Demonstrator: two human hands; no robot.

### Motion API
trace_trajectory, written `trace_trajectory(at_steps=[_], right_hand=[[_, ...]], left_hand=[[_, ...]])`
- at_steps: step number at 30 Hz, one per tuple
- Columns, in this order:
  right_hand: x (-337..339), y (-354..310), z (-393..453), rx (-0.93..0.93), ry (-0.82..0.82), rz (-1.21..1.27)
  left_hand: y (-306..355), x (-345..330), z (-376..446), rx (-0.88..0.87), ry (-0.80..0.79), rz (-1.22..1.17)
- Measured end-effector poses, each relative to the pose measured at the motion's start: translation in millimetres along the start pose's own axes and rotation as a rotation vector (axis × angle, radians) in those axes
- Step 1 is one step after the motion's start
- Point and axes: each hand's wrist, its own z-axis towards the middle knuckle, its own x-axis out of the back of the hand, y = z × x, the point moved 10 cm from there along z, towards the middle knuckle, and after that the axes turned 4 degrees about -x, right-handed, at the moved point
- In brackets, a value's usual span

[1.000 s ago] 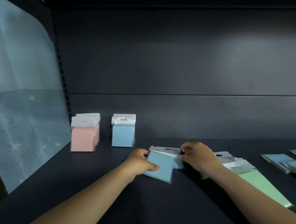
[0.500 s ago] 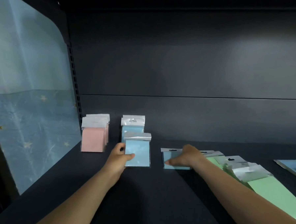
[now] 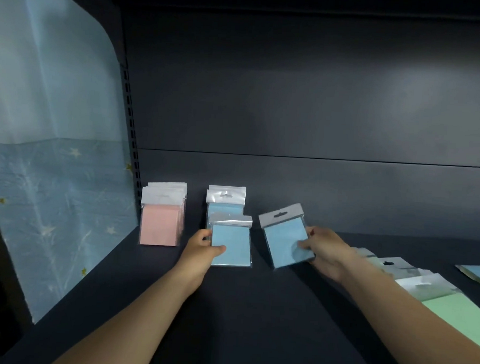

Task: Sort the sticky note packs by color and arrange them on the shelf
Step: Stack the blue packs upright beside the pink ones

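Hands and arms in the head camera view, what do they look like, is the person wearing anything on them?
Both forearms are bare up to the bottom edge of the picture: no sleeves show. The left hand and the right hand wear no gloves, and no watch, bracelet or ring is visible on either. The nails look short; the picture is too dim for finer detail.

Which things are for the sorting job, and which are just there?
For the job:
blue pack in left hand
blue pack in right hand
pink packs
standing blue packs
green packs
shelf

Just there:
starry blue sheet
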Motion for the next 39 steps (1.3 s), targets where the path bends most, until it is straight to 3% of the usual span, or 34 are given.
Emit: trace_trajectory(at_steps=[3,7,12,18,21,32,35,39], right_hand=[[-32,1,-13,0.059,-0.085,0.211],[-61,14,-7,0.101,0.069,0.128],[-88,6,-5,0.210,0.153,-0.018],[-113,-18,8,0.383,0.223,-0.088],[-116,-19,18,0.396,0.295,-0.157],[-114,-21,29,0.376,0.325,-0.348],[-95,-23,21,0.351,0.297,-0.403],[-45,-38,-9,0.413,0.276,-0.656]], left_hand=[[-3,-8,2,0.052,-0.058,-0.105],[1,-17,2,0.019,-0.119,-0.143],[10,-9,16,-0.126,-0.078,0.077],[41,20,44,-0.369,0.138,0.532],[43,23,52,-0.424,0.160,0.619],[40,19,63,-0.381,0.115,0.814],[43,20,57,-0.298,0.072,0.919],[55,10,29,-0.231,0.033,1.117]])
